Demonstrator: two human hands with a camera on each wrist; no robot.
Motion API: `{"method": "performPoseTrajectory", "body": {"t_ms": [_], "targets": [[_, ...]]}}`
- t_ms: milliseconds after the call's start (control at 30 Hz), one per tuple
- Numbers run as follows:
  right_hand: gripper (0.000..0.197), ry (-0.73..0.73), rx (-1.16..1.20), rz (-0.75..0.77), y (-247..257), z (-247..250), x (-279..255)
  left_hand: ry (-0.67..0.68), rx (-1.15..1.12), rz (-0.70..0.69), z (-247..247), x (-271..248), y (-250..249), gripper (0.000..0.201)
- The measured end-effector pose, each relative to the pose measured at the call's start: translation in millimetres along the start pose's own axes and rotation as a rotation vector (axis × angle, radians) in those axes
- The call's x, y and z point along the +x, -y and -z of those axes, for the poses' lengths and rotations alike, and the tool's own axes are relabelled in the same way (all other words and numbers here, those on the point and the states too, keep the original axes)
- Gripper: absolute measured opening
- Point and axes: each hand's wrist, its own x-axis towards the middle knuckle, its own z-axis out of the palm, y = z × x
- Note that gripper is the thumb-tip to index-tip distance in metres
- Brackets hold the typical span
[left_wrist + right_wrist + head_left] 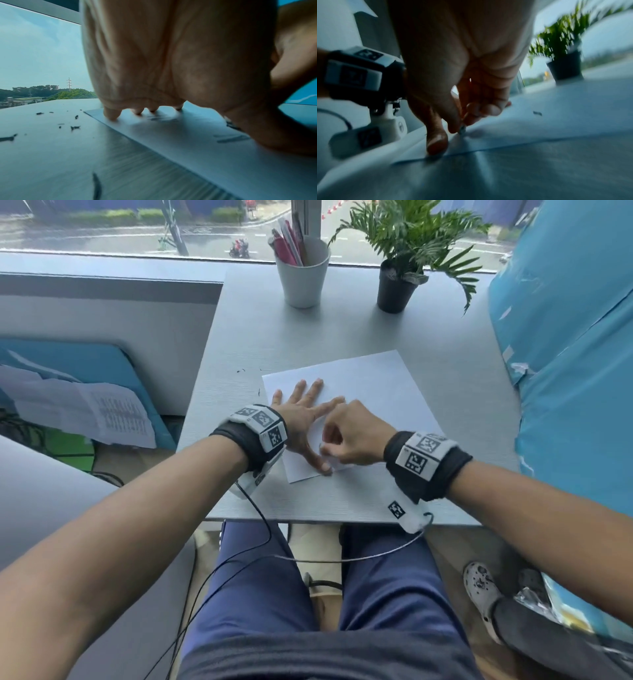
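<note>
A white sheet of paper [376, 385] lies on the grey table [274, 330]. My left hand [305, 412] rests flat on the sheet's near left part, fingers spread and straight, and its thumb [436, 142] presses near the front edge. My right hand [346, 436] is curled just right of it. It pinches a small pale object [462, 130] between thumb and fingertips, with the tip down on the paper. The object is too blurred to name. Dark smudged strokes [233, 139] show on the paper [188, 148] beside the left hand [171, 67].
Dark crumbs [75, 127] are scattered on the table left of the sheet. A white cup of pens [303, 277] and a potted plant [397, 285] stand at the far edge by the window. A blue wrapped bulk [565, 371] borders the right side. Another person's shoe [481, 587] is on the floor.
</note>
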Motion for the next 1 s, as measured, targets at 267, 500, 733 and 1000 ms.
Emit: {"method": "performPoseTrajectory", "body": {"t_ms": [267,500,733,1000], "targets": [[0.018,-0.028,-0.016,-0.026,-2,-1,7,0.007,-0.013,-0.005,1,-1,-1,0.147],[0.017,-0.16,0.022,-0.103,-16,16,18,0.007,-0.031,0.003,3,-1,-2,0.15],[0.019,-0.213,0.019,-0.166,-31,30,29,-0.011,-0.039,0.001,-1,-1,-1,0.155],[0.018,-0.164,0.017,-0.153,-31,30,29,-0.01,-0.051,-0.003,-2,2,2,0.159]]}}
